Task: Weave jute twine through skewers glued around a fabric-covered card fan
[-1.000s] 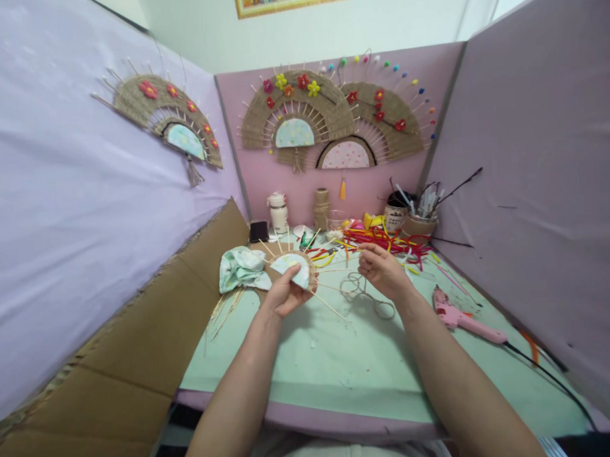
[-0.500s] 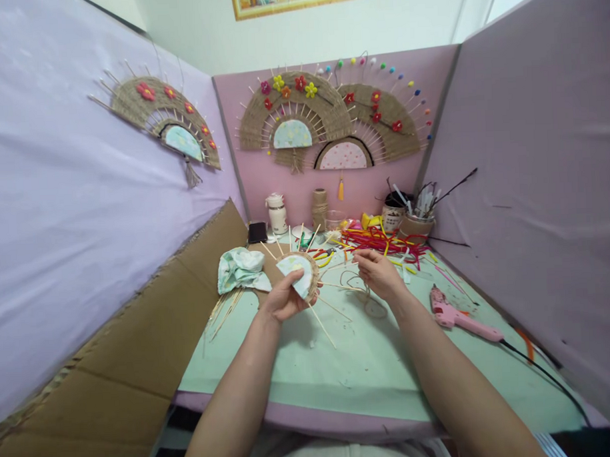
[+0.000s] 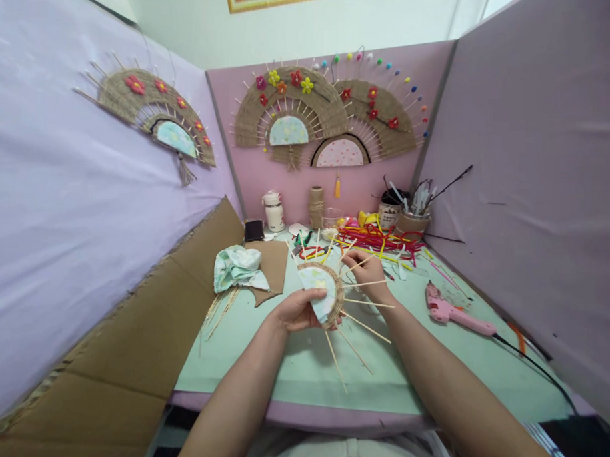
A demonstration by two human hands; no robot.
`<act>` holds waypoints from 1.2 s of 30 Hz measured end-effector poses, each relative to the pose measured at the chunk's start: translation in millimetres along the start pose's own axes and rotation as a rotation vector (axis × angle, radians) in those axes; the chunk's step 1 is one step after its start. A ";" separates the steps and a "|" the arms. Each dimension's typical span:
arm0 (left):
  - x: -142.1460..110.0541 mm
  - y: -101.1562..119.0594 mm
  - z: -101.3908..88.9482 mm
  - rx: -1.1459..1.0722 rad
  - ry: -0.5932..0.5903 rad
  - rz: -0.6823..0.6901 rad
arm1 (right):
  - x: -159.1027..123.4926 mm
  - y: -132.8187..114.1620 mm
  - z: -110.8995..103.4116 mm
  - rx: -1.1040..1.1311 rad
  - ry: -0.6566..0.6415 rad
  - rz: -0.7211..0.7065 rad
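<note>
My left hand (image 3: 302,310) grips a small half-round fan (image 3: 321,288), thumb on its pale blue patterned fabric and fingers behind. Brown twine is wound round the fabric's curved edge, and several thin wooden sticks (image 3: 363,329) spread outward from it. Just right of the fan, my right hand (image 3: 364,273) is closed in a pinch among the upper sticks. Twine (image 3: 342,262) runs between its fingertips and the fan's edge, partly hidden by sticks. Below that hand, a loose loop of twine lies on the green table cover.
A pink glue gun (image 3: 455,313) lies at the right, its cable trailing forward. Crumpled fabric (image 3: 239,265) and cardboard (image 3: 272,259) are at the left. Behind are pliers (image 3: 313,253), red and yellow pipe cleaners (image 3: 375,239), a twine spool (image 3: 316,207) and a white bottle (image 3: 273,211).
The fan in my left hand has moved right and turned, its sticks now reaching across my right hand. My right hand has shifted slightly left, closer to the fan, still pinching the twine.
</note>
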State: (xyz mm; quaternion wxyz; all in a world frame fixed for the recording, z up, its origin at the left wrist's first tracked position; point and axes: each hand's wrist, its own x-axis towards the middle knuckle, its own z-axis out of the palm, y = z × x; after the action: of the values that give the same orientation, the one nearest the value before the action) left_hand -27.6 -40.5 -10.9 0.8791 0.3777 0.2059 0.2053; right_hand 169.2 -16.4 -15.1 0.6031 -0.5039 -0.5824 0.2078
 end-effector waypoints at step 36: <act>-5.5 28.9 -7.5 -0.108 0.448 0.193 | 10.5 -11.9 -26.3 0.175 -0.020 0.045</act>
State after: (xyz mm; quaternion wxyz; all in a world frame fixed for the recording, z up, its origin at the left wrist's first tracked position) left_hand -42.1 -20.8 7.1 0.8068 0.2931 0.3473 0.3775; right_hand 191.7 -22.0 5.0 0.6341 -0.4601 -0.5567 0.2765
